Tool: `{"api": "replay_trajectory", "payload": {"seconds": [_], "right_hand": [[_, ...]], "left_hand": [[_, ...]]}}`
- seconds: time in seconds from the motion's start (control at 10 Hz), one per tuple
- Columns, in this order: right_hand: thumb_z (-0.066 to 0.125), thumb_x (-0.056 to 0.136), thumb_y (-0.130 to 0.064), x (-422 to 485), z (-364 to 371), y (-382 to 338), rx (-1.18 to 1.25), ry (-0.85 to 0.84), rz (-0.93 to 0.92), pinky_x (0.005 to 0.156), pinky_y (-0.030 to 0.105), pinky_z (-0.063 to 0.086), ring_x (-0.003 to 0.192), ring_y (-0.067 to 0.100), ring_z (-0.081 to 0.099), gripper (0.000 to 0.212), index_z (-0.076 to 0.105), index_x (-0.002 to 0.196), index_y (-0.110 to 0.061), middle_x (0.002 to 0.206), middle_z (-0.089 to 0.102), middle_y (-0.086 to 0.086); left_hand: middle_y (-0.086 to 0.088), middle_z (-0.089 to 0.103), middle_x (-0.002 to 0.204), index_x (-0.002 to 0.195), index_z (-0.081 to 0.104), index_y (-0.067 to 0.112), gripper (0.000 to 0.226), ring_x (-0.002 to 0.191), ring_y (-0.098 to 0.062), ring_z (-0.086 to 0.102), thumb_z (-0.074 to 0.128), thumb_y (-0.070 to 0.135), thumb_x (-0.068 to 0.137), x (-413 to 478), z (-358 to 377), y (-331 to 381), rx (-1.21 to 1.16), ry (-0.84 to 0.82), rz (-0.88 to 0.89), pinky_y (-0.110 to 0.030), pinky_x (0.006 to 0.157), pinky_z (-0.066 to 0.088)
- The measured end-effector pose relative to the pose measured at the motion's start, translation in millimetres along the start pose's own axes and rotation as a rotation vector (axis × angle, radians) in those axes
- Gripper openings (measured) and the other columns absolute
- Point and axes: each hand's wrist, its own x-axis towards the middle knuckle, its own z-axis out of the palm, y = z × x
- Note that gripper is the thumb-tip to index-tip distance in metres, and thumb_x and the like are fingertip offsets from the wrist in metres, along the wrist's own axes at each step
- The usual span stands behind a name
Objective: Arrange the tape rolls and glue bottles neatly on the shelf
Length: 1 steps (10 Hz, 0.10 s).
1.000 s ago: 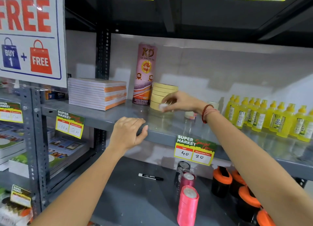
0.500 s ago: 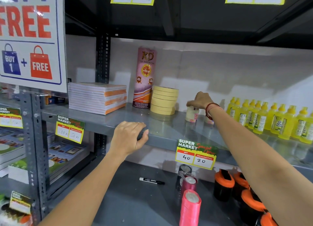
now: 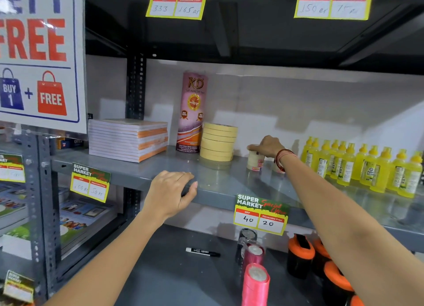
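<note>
A stack of yellow masking tape rolls (image 3: 218, 144) stands on the grey shelf (image 3: 220, 181), beside a tall pink tape pack (image 3: 193, 111). To its right, my right hand (image 3: 267, 146) grips the top of a small white glue bottle (image 3: 255, 161) standing on the shelf. A second white bottle (image 3: 277, 166) is mostly hidden behind my wrist. Further right stand several yellow glue bottles (image 3: 362, 163) in rows. My left hand (image 3: 172, 191) curls over the shelf's front edge.
A pile of notebooks (image 3: 128, 139) lies at the shelf's left. Price tags (image 3: 260, 215) hang on the front edge. The lower shelf holds a black marker (image 3: 203, 252), pink ribbon rolls (image 3: 254, 280) and orange-topped black items (image 3: 300, 255).
My right hand moved from the tape stack to the right and set the small white bottle down upright further back. My left hand stayed on the shelf edge.
</note>
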Motion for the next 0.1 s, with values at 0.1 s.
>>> {"api": "replay_trajectory", "payload": {"seconds": [0.1], "right_hand": [[0.059,0.084,-0.052,-7.8,-1.0,-6.0,0.005,0.068,-0.042,0.063,0.027,0.035,0.075,0.026,0.05,0.056,0.045,0.052,-0.007,0.061,0.052,0.007]], "left_hand": [[-0.007,0.077,0.075,0.081,0.076,0.002,0.049,0.065,-0.022,0.072,0.04,0.035,0.085,2.7,-1.9,-3.1,-0.063,-0.017,-0.016,-0.034,0.062,0.055]]}}
